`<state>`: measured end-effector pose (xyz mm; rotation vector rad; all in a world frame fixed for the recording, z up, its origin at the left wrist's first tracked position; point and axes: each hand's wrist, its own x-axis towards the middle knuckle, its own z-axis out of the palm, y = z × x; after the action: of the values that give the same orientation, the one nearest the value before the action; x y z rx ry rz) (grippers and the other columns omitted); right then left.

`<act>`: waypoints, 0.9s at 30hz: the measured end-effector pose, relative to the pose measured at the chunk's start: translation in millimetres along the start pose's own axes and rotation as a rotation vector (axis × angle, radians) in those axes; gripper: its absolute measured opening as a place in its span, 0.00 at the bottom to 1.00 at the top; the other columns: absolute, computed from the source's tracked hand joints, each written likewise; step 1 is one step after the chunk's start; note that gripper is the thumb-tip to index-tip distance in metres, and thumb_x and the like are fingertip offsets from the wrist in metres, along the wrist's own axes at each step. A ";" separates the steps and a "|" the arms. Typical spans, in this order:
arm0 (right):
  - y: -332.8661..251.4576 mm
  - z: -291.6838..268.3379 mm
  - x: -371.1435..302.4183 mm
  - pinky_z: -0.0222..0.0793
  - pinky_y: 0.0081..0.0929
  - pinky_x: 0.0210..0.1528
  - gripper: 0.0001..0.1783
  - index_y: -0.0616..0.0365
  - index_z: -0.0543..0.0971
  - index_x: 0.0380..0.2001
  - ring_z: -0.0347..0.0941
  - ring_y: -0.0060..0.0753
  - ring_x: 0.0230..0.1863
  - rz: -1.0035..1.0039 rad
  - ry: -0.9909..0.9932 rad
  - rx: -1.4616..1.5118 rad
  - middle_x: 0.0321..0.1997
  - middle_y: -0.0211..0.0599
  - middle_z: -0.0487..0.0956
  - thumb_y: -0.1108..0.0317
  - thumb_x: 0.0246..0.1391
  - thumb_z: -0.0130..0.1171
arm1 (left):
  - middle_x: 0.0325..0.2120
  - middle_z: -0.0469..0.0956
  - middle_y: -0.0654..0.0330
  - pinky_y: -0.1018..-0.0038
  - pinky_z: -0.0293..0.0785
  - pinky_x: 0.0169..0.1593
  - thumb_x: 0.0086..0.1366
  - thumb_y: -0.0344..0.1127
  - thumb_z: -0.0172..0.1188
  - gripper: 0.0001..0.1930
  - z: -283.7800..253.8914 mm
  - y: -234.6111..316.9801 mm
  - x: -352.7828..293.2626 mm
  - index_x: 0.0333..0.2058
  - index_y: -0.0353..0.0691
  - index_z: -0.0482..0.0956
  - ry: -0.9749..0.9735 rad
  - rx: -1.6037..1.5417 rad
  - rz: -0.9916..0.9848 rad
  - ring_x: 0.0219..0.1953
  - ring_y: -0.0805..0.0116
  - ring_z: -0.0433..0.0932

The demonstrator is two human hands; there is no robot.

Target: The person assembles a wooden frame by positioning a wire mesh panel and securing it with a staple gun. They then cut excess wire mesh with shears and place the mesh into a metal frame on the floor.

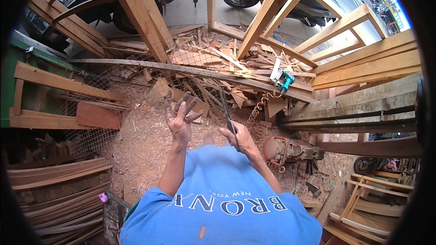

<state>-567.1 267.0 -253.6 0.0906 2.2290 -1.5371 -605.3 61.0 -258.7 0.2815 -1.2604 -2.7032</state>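
Observation:
My left hand is raised with its fingers spread and curved, the tips darkened, and nothing in it. Just beyond it rises a sheet of wire mesh with square openings. To the right, my right hand is closed round a long, narrow dark tool. The tool points up and away from me, and its exact kind does not show. Its lower end sticks out below my fingers. The two hands are apart, in front of my blue shirt.
Wood scraps lie heaped behind a long curved board. A teal and white nail gun rests there on a coiled hose. A red motor-like machine stands at right. Stacked planks fill the left.

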 end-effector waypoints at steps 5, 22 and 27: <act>5.6 1.3 1.9 0.59 0.24 0.21 0.24 0.57 0.69 0.22 0.61 0.19 0.18 -0.048 0.027 -0.042 0.16 0.26 0.67 0.47 0.55 0.60 | 0.54 0.72 0.47 0.59 0.88 0.39 0.71 0.29 0.48 0.30 -1.2 -1.8 -0.7 0.67 0.52 0.48 0.003 0.019 -0.012 0.51 0.54 0.78; 21.0 6.8 5.7 0.59 0.24 0.16 0.23 0.57 0.69 0.18 0.63 0.18 0.15 -0.100 0.060 0.053 0.14 0.26 0.66 0.50 0.53 0.60 | 0.53 0.72 0.46 0.61 0.89 0.37 0.70 0.28 0.48 0.30 -6.9 -5.8 -0.4 0.66 0.52 0.48 0.027 -0.023 -0.032 0.50 0.55 0.79; 20.2 11.2 1.9 0.58 0.32 0.26 0.25 0.63 0.72 0.19 0.60 0.26 0.21 -0.045 0.103 0.047 0.16 0.35 0.65 0.49 0.52 0.59 | 0.54 0.71 0.46 0.61 0.89 0.37 0.70 0.27 0.48 0.31 -3.8 -6.2 -2.1 0.66 0.53 0.47 0.042 -0.032 -0.050 0.50 0.54 0.79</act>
<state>-559.4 264.3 -275.4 0.1374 2.2884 -1.6429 -602.7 62.6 -265.7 0.3682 -1.2137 -2.7411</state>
